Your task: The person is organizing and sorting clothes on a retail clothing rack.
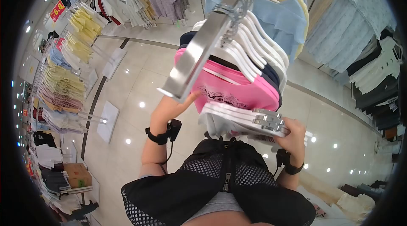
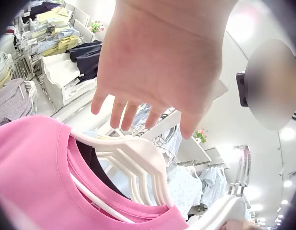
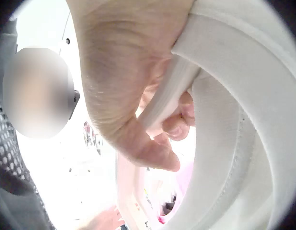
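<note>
My right hand [image 1: 293,137] grips a bunch of white hangers [image 1: 237,117] at waist height. In the right wrist view, its fingers curl round a hanger [image 3: 169,93] inside the neck of a pale shirt [image 3: 224,124]. My left hand [image 1: 176,108] is beside a pink shirt [image 1: 227,88] with a black print, under the end of a metal rail [image 1: 188,60]. In the left wrist view, the left palm [image 2: 160,57] faces the camera, fingers extended and holding nothing. Several white hangers [image 2: 138,163] stand close together behind the pink shirt's collar.
Beyond the pink shirt, light blue tops [image 1: 271,18] hang on the same rail. Racks of yellow clothes [image 1: 63,81] line the left side, with a cardboard box [image 1: 77,175] near them. Dark garments [image 1: 375,84] hang at the right. Glossy tiles [image 1: 131,111] cover the floor.
</note>
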Available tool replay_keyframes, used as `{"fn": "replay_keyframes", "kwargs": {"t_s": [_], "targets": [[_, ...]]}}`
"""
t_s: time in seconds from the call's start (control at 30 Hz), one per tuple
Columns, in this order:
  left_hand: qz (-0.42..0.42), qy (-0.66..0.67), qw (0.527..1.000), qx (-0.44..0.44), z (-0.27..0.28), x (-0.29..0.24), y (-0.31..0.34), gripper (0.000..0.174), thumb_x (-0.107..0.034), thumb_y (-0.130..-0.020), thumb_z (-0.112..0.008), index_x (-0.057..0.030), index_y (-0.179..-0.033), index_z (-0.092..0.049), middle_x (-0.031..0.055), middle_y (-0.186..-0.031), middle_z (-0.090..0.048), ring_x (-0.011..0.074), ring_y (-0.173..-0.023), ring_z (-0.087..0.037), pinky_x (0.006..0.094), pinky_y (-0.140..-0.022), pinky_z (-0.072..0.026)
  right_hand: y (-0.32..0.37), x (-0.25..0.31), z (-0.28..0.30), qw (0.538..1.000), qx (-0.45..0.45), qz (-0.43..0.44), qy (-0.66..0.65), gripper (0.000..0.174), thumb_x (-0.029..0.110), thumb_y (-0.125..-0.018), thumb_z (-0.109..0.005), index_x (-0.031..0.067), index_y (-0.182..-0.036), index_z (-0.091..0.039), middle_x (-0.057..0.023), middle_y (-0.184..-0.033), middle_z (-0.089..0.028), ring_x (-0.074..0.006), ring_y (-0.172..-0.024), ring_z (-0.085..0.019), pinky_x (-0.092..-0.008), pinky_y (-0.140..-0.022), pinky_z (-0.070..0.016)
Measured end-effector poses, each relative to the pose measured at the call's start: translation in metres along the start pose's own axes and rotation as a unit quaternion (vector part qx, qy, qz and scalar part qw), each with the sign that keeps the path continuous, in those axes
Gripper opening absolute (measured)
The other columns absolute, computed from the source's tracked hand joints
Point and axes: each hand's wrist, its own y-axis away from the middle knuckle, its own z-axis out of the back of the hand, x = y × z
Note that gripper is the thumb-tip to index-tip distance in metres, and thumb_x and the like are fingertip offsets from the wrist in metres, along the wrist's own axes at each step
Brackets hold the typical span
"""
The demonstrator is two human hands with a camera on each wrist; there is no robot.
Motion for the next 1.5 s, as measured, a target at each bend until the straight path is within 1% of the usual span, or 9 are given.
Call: {"fn": "replay_keyframes", "kwargs": {"t_s": [0.1, 0.13, 0.73, 0.9, 0.97, 1.07, 1.2, 1.43, 1.5], "targets": [[-0.084, -0.075, 0.993, -0.019, 0.010, -0.005, 0.015, 0.071, -0.028, -0.086, -0.063, -0.0016, -0.143, -0.031, 0.0209, -0.147, -0.031, 0.0341, -0.139, -0.024, 0.0423, -0.112, -0.0179, -0.018, 0.022, -0.012, 0.999, -0.037, 0.013, -0.006, 0.034, 0.007, -0.054, -0.068, 0.0104, -0.088, -0.069, -0.0096, -0.068, -0.065, -0.0283, -0.057, -0.059, -0.0333, -0.057, -0.0416], [-0.089, -0.065, 0.992, -0.067, 0.007, 0.004, 0.021, 0.061, -0.032, -0.080, -0.070, -0.0052, -0.130, -0.048, 0.0155, -0.140, -0.035, 0.0382, -0.128, -0.034, 0.0456, -0.105, -0.0297, -0.023, 0.026, -0.017, 0.999, -0.042, 0.012, -0.002, 0.037, 0.007, -0.052, -0.068, 0.0099, -0.089, -0.069, -0.0099, -0.068, -0.064, -0.0289, -0.058, -0.058, -0.0337, -0.056, -0.0425], [-0.208, -0.109, 0.971, -0.050, 0.041, 0.022, 0.022, 0.069, -0.017, -0.075, -0.073, -0.0060, -0.135, -0.042, 0.0174, -0.133, -0.044, 0.0354, -0.125, -0.040, 0.0515, -0.109, -0.0230, -0.067, 0.111, -0.086, 0.997, -0.067, -0.010, -0.025, 0.047, 0.005, -0.051, -0.072, 0.0111, -0.097, -0.068, -0.0117, -0.069, -0.062, -0.0299, -0.064, -0.061, -0.0350, -0.060, -0.0482], [-0.229, -0.069, 0.970, -0.036, 0.026, 0.027, 0.009, 0.059, -0.016, -0.074, -0.072, -0.0027, -0.126, -0.049, 0.0189, -0.123, -0.052, 0.0385, -0.117, -0.045, 0.0460, -0.100, -0.0335, -0.054, 0.107, -0.096, 0.998, -0.037, -0.042, -0.017, 0.047, 0.009, -0.052, -0.072, 0.0114, -0.099, -0.067, -0.0108, -0.066, -0.060, -0.0296, -0.062, -0.060, -0.0363, -0.059, -0.0476], [-0.266, -0.079, 0.958, -0.068, 0.024, 0.024, 0.000, 0.055, -0.010, -0.070, -0.067, -0.0072, -0.123, -0.053, 0.0148, -0.103, -0.060, 0.0326, -0.100, -0.056, 0.0437, -0.093, -0.0401, -0.052, 0.110, -0.097, 0.997, -0.046, -0.054, -0.020, 0.049, 0.010, -0.052, -0.072, 0.0116, -0.101, -0.066, -0.0104, -0.066, -0.060, -0.0296, -0.062, -0.060, -0.0364, -0.059, -0.0477], [-0.161, -0.057, 0.984, -0.058, 0.016, 0.028, -0.007, 0.041, -0.007, -0.059, -0.063, -0.0040, -0.099, -0.060, 0.0148, -0.085, -0.064, 0.0344, -0.078, -0.061, 0.0426, -0.068, -0.0479, -0.045, 0.111, -0.099, 0.997, -0.029, -0.052, -0.058, 0.050, 0.011, -0.055, -0.071, 0.0119, -0.105, -0.065, -0.0093, -0.069, -0.061, -0.0288, -0.064, -0.060, -0.0362, -0.060, -0.0478], [-0.176, -0.062, 0.979, -0.079, 0.005, 0.044, -0.019, 0.029, -0.015, -0.062, -0.064, -0.0032, -0.088, -0.064, 0.0163, -0.071, -0.061, 0.0369, -0.065, -0.059, 0.0434, -0.058, -0.0448, -0.041, 0.111, -0.097, 0.996, -0.014, -0.022, -0.083, 0.051, 0.014, -0.061, -0.071, 0.0106, -0.111, -0.062, -0.0081, -0.081, -0.063, -0.0283, -0.070, -0.059, -0.0362, -0.065, -0.0472], [-0.254, -0.124, 0.951, -0.128, 0.015, 0.028, -0.020, 0.028, -0.024, -0.064, -0.069, -0.0031, -0.083, -0.067, 0.0141, -0.069, -0.062, 0.0345, -0.067, -0.061, 0.0401, -0.059, -0.0457, -0.043, 0.061, -0.063, 0.971, 0.036, 0.094, -0.217, 0.040, 0.010, -0.072, -0.070, 0.0045, -0.110, -0.061, -0.0113, -0.097, -0.060, -0.0281, -0.089, -0.058, -0.0361, -0.080, -0.0466], [-0.190, -0.030, 0.971, -0.139, 0.007, 0.030, -0.017, 0.025, -0.023, -0.063, -0.068, -0.0033, -0.080, -0.066, 0.0132, -0.068, -0.062, 0.0333, -0.063, -0.060, 0.0392, -0.057, -0.0452, -0.047, 0.040, -0.041, 0.976, 0.042, 0.086, -0.194, 0.035, 0.005, -0.074, -0.068, 0.0034, -0.108, -0.061, -0.0118, -0.097, -0.060, -0.0280, -0.091, -0.059, -0.0364, -0.083, -0.0463]]}}
